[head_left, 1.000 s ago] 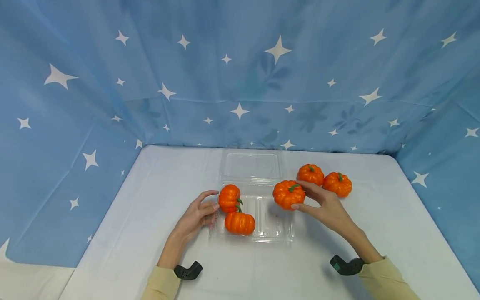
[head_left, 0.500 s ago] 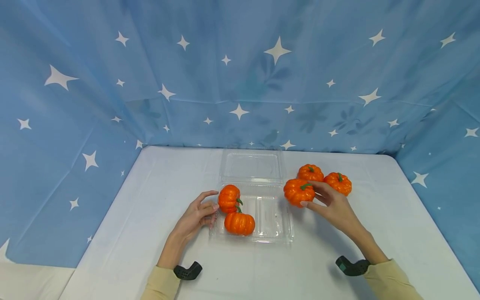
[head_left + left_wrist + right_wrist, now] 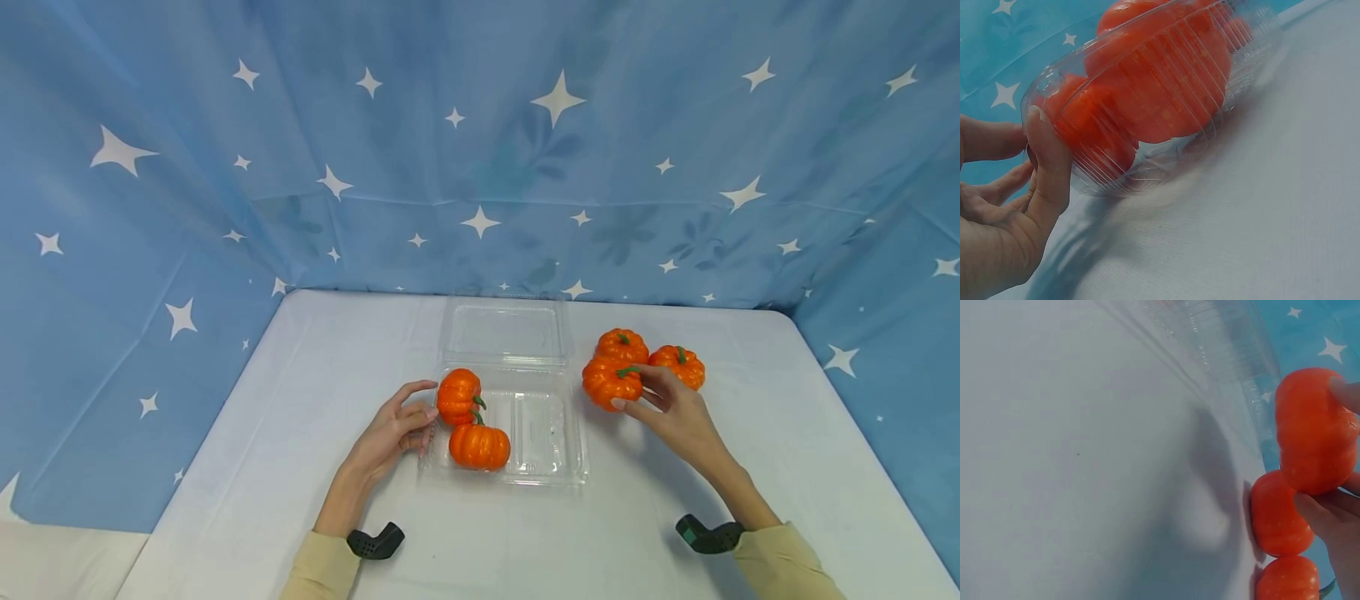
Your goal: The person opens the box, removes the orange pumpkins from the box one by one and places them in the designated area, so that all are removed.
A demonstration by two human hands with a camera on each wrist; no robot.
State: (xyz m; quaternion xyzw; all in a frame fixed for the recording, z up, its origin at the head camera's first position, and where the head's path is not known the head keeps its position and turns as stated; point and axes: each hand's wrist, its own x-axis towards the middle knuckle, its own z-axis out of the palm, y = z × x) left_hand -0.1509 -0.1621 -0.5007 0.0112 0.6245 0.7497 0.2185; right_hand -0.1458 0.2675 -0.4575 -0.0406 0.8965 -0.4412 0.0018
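Observation:
An open clear plastic clamshell box (image 3: 543,482) lies on the table, its lid (image 3: 506,329) folded back toward the curtain. Two small orange pumpkins sit in its left part, one behind (image 3: 458,397) and one in front (image 3: 480,447). My left hand (image 3: 390,433) pinches the box's left edge between thumb and fingers, as the left wrist view shows. To the right of the box, my right hand (image 3: 675,412) holds another orange pumpkin (image 3: 609,383) with a green stem, raised above the table. Just behind it are two more pumpkins, one (image 3: 622,343) partly hidden and one (image 3: 678,365) farther right.
A white cloth covers the table (image 3: 465,550). Blue curtain (image 3: 480,150) with white stars hangs along the back and both sides. Each wrist wears a black camera band, one left (image 3: 377,542) and one right (image 3: 708,534).
My right hand has carried its pumpkin rightward, from over the box's right side to beside the two pumpkins on the table. The left hand and the box have stayed still.

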